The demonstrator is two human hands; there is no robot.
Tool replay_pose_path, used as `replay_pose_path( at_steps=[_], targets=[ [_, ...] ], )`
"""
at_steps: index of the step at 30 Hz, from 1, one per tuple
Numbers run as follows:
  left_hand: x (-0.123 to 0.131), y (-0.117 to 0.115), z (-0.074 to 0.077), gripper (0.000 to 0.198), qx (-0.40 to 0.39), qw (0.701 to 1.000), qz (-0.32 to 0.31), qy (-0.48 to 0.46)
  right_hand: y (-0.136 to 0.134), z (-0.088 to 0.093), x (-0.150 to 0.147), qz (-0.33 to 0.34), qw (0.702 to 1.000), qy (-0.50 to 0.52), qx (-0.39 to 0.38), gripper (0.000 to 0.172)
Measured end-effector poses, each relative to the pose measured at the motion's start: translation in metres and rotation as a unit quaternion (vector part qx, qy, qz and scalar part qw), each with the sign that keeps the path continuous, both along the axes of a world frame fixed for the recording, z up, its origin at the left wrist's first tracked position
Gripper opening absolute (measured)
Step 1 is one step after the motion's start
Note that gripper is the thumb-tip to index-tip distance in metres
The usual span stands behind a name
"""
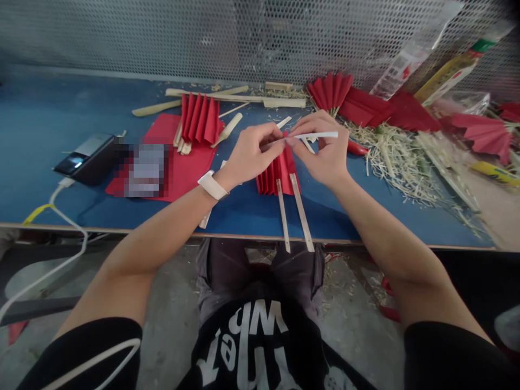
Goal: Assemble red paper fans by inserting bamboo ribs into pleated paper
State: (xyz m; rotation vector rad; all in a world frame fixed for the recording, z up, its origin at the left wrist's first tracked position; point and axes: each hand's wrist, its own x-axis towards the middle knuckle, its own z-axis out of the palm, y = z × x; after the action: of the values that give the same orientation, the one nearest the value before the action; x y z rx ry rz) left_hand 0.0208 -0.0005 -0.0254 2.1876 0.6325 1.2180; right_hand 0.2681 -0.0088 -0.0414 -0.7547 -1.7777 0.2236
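Pinching, left hand (252, 150) faces right hand (326, 153).

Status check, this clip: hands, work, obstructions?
Left hand, right hand: pinching at pale strip. Pleated red paper: beneath, partly hidden by hands. Two flat sticks: jutting past table edge.

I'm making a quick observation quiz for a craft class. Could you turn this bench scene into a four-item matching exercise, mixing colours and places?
Things
1. Pleated paper below the left hand and right hand
2. Wristband
3. Tabletop
4. Shavings

Colours and places
A. In a loose heap, to the right of both hands
B. Blue
C. Red
D. Worn at the wrist of the left hand

Pairs: 1-C; 2-D; 3-B; 4-A
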Motion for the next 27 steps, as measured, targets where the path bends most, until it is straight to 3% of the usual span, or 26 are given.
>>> replay_pose_path(
  at_steps=[5, 9, 15, 21, 27],
  targets=[
    [0.002, 0.005, -0.005, 0.062, -0.077, 0.995, -0.067, -0.009, 0.007, -0.009, 0.002, -0.02, 1.0, 0.004, 0.0, 0.04],
    [0.002, 0.006, -0.007, 0.037, -0.091, 0.995, -0.032, -0.025, 0.011, -0.006, 0.01, -0.055, 0.998, 0.024, 0.018, 0.05],
    [0.004, 0.004, -0.005, 0.015, -0.133, 0.99, -0.044, -0.008, 0.011, -0.002, 0.013, -0.019, 0.999, 0.035, -0.025, 0.068],
    [0.004, -0.006, 0.005, 0.019, -0.107, 0.993, -0.024, 0.033, 0.014, 0.002, 0.008, 0.01, 0.994, 0.072, -0.077, 0.068],
    [-0.001, -0.007, 0.005, 0.032, 0.014, 0.993, 0.056, 0.102, -0.003, 0.015, 0.001, 0.029, 0.99, 0.077, -0.117, 0.055]
  ],
)
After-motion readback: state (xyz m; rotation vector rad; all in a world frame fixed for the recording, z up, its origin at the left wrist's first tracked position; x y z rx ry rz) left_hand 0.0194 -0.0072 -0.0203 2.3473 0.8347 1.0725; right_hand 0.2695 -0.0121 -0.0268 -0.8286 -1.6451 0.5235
